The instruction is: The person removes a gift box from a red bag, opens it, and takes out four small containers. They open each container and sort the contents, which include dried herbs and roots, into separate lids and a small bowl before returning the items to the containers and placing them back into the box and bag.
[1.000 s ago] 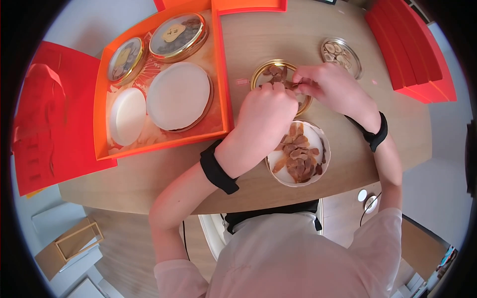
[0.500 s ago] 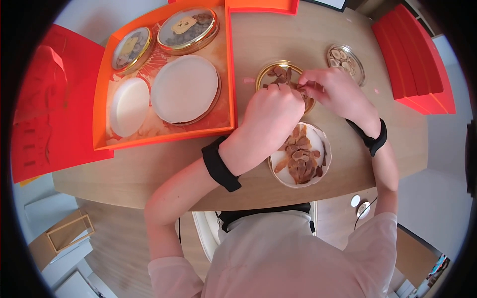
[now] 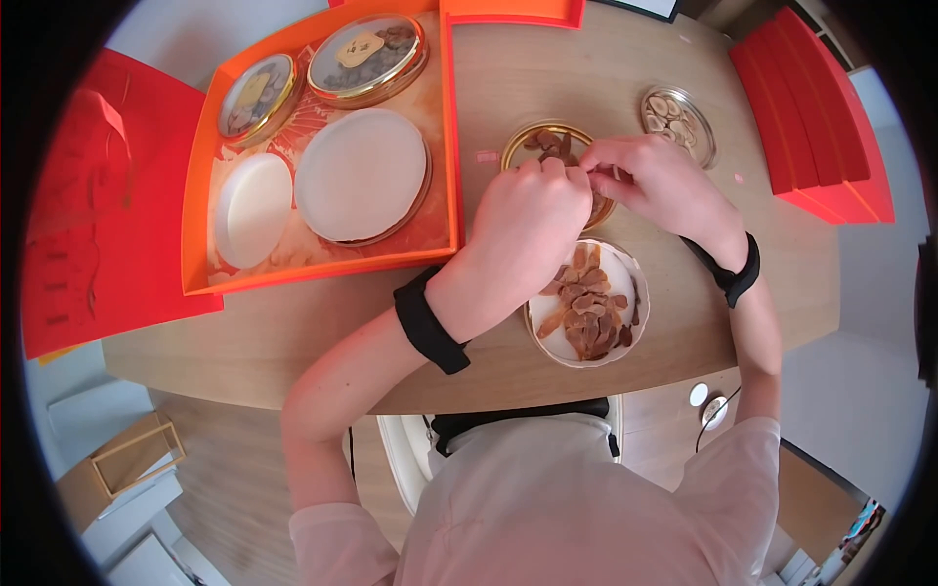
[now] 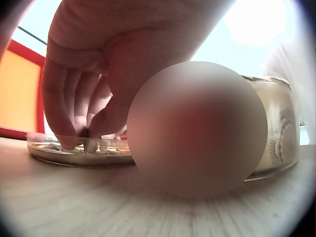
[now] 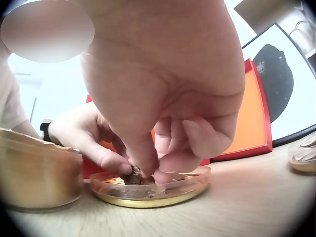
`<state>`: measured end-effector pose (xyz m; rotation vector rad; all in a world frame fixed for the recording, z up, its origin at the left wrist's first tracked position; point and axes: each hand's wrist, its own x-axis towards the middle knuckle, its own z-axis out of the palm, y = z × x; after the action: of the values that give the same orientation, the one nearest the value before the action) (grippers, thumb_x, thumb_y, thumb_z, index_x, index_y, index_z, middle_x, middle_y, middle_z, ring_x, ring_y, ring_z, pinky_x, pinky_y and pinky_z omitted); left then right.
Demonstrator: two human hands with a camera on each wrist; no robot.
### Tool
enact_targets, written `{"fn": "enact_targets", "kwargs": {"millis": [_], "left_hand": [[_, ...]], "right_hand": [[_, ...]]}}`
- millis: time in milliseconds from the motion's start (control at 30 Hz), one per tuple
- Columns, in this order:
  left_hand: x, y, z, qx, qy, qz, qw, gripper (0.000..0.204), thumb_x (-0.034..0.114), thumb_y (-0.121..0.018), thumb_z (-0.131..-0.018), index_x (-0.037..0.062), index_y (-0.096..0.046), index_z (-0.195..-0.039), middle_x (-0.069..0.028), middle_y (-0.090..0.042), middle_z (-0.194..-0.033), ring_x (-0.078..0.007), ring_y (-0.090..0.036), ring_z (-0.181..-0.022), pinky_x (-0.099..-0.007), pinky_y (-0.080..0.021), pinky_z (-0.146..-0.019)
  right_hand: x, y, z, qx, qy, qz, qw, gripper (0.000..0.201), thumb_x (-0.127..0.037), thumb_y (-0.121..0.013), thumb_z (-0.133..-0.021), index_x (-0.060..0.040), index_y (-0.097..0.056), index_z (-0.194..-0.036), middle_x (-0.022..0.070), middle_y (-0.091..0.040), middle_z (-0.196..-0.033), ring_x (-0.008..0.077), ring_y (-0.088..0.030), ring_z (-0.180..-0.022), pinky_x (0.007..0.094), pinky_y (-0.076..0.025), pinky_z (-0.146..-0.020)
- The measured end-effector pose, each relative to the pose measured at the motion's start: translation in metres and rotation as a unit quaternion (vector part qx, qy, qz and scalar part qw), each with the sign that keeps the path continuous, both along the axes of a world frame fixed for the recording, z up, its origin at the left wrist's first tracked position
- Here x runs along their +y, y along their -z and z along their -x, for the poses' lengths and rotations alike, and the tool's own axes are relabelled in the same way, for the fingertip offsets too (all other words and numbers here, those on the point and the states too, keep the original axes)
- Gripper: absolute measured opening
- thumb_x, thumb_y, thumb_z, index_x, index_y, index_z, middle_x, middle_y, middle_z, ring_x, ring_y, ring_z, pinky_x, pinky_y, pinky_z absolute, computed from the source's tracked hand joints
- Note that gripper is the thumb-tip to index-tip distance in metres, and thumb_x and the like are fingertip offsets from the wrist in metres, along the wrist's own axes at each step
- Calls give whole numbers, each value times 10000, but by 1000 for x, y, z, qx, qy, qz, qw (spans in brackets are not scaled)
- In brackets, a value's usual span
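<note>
Both hands meet over a shallow gold-rimmed lid point(image 3: 512, 148) with dried brown slices point(image 3: 553, 144) in it. My left hand point(image 3: 535, 217) pinches a dark brown slice point(image 5: 130, 177) between thumb and fingers, low over the lid. Close beside it, my right hand point(image 3: 659, 184) has its thumb and index fingertip down in the lid, pinching a brown slice point(image 5: 147, 181); its other fingers are curled. Toward the body stands a clear round tub point(image 3: 637, 342) with a white surface inside and brown slices point(image 3: 589, 308) spread on top.
An orange box point(image 3: 450, 127) on the left holds two lidded round tins point(image 3: 368, 63), a large white disc point(image 3: 360, 176) and a smaller white disc point(image 3: 254, 210). A dish of pale slices point(image 3: 674, 115) sits beyond the right hand. Red boxes point(image 3: 806, 117) stand at the far right.
The whole head view has shifted slightly. Both hands stay over the lid, with fingertips now closer together; the dark slice seen between them earlier is mostly covered in the head view.
</note>
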<state>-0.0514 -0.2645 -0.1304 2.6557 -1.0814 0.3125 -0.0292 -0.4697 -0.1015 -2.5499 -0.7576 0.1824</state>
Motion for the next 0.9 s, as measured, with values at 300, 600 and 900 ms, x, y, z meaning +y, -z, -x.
{"fn": "enact_targets", "kwargs": {"millis": [300, 600, 900], "left_hand": [[0, 3, -1, -11, -17, 4, 1000, 142, 45, -660, -805, -6, -681, -936, -110, -648, -827, -261, -699, -776, -371, -586, -638], [-2, 4, -1, -48, -8, -9, 999, 130, 76, -703, -749, 1, -693, -855, -116, -696, -780, -233, -719, -741, -332, -573, -635], [0, -5, 3, 8, -14, -18, 1000, 151, 17, -656, -800, -17, -637, -946, -128, -653, -865, -268, -707, -791, -374, -587, -643]], "right_hand": [[5, -9, 6, 21, -13, 25, 999, 167, -199, -663, -937, -58, -699, -1019, 133, -711, -842, 343, -681, -770, 443, -535, -701], [7, 7, 4, -28, -30, 18, 999, 146, -182, -700, -915, -53, -681, -980, 131, -707, -863, 359, -671, -810, 463, -523, -714], [5, 5, 4, -9, -14, -2, 1000, 94, -133, -684, -906, -55, -690, -958, 129, -710, -866, 349, -676, -809, 449, -527, -706]]}}
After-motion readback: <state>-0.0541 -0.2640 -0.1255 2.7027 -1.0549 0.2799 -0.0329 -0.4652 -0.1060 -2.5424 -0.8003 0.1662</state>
